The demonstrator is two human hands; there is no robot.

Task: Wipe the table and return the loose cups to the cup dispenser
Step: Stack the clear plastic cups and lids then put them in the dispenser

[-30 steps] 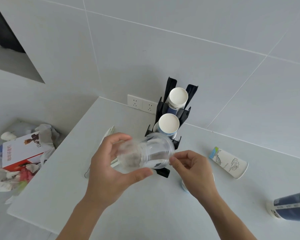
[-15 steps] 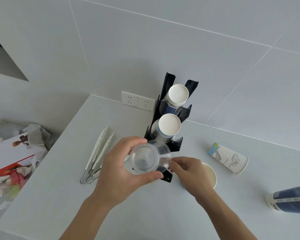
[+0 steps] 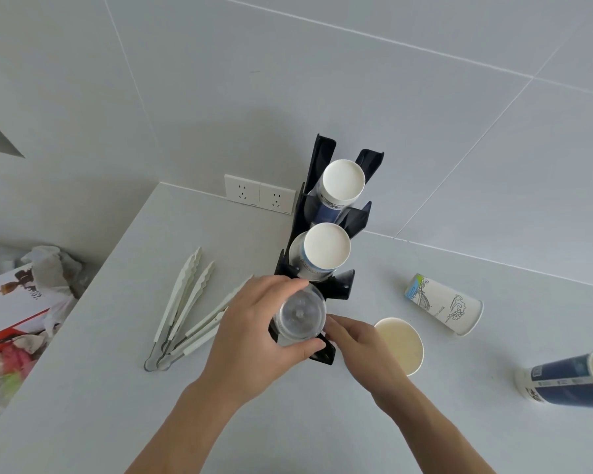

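Clear plastic cup (image 3: 301, 317) now lower than second ago — sits at front slot of black tiered cup dispenser (image 3: 336, 217). Left hand (image 3: 254, 336) wraps cup; right hand (image 3: 351, 343) curled at dispenser base, contact unclear. Seating nearly done — three paper cups remain loose on desk (image 3: 288, 422).

**No legible text in frame**

White paper cup (image 3: 446, 304) lying on its side at centre right: blue-green picture and a line of small print, too small to read. Dark blue cup (image 3: 570, 381) on its side at the right edge: white label with small print and a code-like square, unreadable. Two cup stacks in the black cup dispenser (image 3: 336, 220) carry printed bands, blurred. Red-and-white box (image 3: 12, 311) at left edge: brown logo, illegible.
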